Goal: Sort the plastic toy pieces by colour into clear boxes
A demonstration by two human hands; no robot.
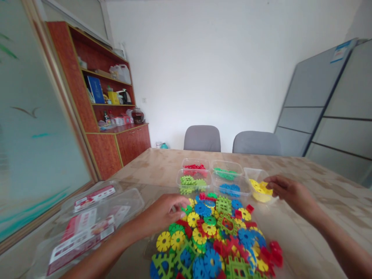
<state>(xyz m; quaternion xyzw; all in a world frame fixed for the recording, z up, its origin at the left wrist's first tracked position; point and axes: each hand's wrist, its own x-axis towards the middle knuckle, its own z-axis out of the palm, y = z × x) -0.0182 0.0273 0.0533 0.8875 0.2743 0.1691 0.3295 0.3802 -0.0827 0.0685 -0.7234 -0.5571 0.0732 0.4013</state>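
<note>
My left hand (171, 207) is over the upper left of a heap of plastic building pieces, fingers curled, thumb and forefinger apart. Its fingertips are beside a yellow notched disc (191, 202) and a green notched disc (187, 210); I see nothing held. My right hand (281, 186) is at the right rim of a clear tub (255, 173) of yellow pieces (257, 186). Its fingers are closed at a yellow notched disc (267, 187), partly hidden by the fingertips. The heap mixes blue discs (202, 208), lime-green square pieces (223, 205) and red pieces (276, 252).
Further clear tubs hold red pieces (195, 168), green pieces (225, 174), lime-green pieces (192, 183) and blue pieces (229, 189). Clear lids (133, 199) with labels lie at left on the table (328, 193). Two grey chairs (202, 138) stand behind it.
</note>
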